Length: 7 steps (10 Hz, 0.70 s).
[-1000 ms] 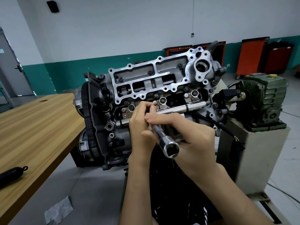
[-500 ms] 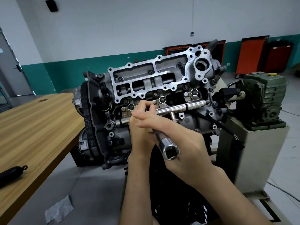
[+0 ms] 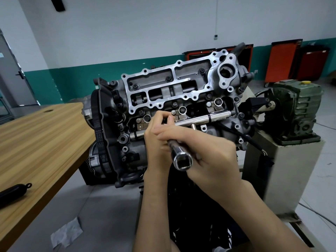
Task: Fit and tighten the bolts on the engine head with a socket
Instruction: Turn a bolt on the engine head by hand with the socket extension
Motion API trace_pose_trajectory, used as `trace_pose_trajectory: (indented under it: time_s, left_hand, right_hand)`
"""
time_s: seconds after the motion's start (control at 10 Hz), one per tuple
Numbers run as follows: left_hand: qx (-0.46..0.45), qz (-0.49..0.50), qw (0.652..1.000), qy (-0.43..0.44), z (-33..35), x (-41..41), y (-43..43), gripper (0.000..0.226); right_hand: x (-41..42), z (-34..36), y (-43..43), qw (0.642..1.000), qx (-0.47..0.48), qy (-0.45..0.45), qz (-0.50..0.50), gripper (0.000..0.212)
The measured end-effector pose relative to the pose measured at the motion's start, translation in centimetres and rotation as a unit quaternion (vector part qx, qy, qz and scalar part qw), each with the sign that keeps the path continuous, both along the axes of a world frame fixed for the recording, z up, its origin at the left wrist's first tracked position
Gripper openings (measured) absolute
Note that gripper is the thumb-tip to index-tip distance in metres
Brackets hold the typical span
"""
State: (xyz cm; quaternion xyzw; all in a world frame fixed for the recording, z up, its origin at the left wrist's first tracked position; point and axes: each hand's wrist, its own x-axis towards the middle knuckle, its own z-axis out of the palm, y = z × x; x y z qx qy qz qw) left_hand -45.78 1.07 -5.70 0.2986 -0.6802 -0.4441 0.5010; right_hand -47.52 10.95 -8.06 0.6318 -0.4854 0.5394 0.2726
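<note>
Still right hand (image 3: 214,157) round socket (image 3: 180,152)

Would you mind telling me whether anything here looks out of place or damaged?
Only a crumpled scrap lying on the floor beside the wooden table, like dropped litter. The engine head and socket tool look sound.

Head camera looks forward and down, close over the engine head (image 3: 174,91).
</note>
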Motion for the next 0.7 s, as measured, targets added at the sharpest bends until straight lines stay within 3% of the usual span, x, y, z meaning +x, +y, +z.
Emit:
trace_pose_trajectory:
  time_s: [0.1,0.2,0.3,0.4,0.5,0.7]
  left_hand:
    - [-0.130,-0.025,0.991,0.030,-2.5,0.4,-1.6,0.015]
    - [-0.126,-0.013,0.992,0.029,-2.1,0.5,-1.1,0.017]
    - [-0.111,0.005,0.992,-0.051,-0.5,0.4,-0.9,0.028]
    - [-0.093,-0.013,0.995,-0.019,-1.1,-0.2,-1.4,0.025]
    - [-0.133,-0.019,0.991,0.019,-2.6,0.5,-1.6,0.015]
    - [-0.162,-0.006,0.987,0.009,-0.9,0.2,-1.0,0.026]
  right_hand:
    - [-0.1,0.1,0.1,0.999,-0.041,-0.021,-0.028,0.027]
    - [0.0,0.0,0.2,0.999,-0.033,-0.025,-0.006,0.027]
    - [0.2,0.0,0.0,0.999,0.018,0.014,0.039,0.027]
    - [0.0,0.1,-0.1,0.999,0.015,0.025,0.017,0.028]
    - [-0.5,0.1,0.0,1.000,-0.026,-0.004,-0.012,0.027]
    - [-0.1,-0.1,-0.2,1.000,0.012,0.007,0.028,0.027]
